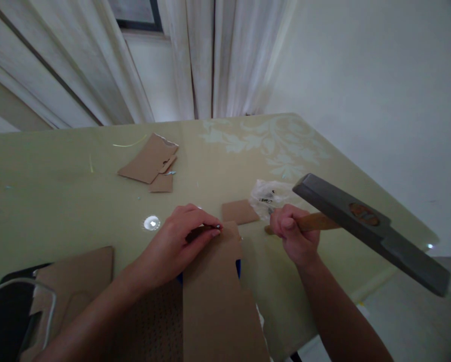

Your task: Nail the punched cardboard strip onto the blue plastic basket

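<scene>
My right hand (299,234) is wrapped round the wooden handle of a hammer (376,226). Its long grey metal head is raised towards me, above the table's right side. Low over the far end of a long cardboard strip (216,301), my left hand (184,236) pinches a tiny shiny thing (218,227) between thumb and fingertips. It is too small to name. Bits of blue (238,268) show beside the strip's edge. Just behind my right hand lies a crumpled clear plastic bag (266,193), with a small cardboard piece (240,211) next to it.
Torn cardboard pieces (150,158) lie further back on the pale green table (67,201). At the lower left are a larger cardboard sheet (82,276), a black object (7,317) and a white cable (54,301). Curtains (195,60) hang behind, and a white wall (379,90) runs along the right.
</scene>
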Available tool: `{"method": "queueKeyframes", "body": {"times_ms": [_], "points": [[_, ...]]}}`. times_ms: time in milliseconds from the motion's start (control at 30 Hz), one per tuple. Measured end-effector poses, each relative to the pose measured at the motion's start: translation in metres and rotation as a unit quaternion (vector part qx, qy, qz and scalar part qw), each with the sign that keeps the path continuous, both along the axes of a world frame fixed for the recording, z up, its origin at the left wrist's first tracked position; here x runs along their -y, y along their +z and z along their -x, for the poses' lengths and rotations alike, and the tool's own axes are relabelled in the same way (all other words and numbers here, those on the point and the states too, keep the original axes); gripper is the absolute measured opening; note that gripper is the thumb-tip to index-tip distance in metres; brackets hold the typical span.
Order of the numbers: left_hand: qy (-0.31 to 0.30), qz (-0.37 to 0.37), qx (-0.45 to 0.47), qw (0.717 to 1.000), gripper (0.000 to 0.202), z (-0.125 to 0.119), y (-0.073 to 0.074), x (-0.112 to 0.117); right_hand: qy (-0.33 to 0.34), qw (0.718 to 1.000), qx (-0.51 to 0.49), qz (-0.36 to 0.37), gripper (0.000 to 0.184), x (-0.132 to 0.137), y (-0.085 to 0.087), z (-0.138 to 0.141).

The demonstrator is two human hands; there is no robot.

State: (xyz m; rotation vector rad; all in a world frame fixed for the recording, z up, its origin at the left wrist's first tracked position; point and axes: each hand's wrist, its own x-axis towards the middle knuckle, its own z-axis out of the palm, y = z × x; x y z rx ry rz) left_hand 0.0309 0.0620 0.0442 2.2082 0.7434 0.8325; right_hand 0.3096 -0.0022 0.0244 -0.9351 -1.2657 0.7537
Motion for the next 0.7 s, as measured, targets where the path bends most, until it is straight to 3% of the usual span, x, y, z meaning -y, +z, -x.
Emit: {"method": "queueKeyframes", "body": {"times_ms": [700], "points": [[-0.003, 0.008, -0.002, 1.000, 0.008, 0.0000, -0.0001, -0.0006, 0.001, 1.000, 0.000, 0.005, 0.058, -0.0001, 0.0008, 0.0008]]}}
